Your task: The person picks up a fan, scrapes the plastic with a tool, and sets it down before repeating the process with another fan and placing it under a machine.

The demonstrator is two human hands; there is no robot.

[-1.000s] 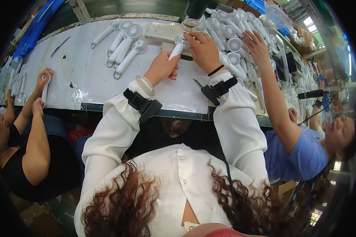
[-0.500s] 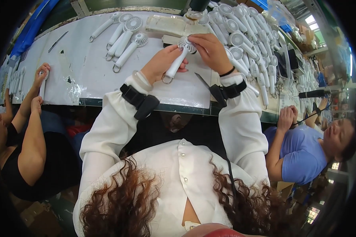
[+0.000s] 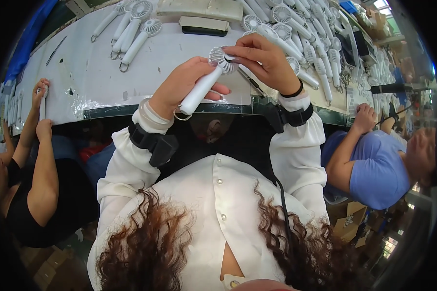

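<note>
A white handheld fan is in my left hand, whose thumb and fingers close round the top of the handle below the round grille. The fan tilts, grille away from me, with a metal ring at its handle end close to my left wrist. My right hand is closed in a pinch on the grille's right side. Whether those fingertips also hold a small part is hidden. Beneath my right hand, a slim dark tool lies near the table's front edge.
Several white fans lie at the far left, and a large heap of them covers the right. A beige block on a dark base sits ahead, with a thin blade-like tool at left. People work on both sides.
Both hands have brought the fan nearer to me and slightly left, past the table's front edge. The grip stays much the same. At right, the co-worker's arm has shifted.
</note>
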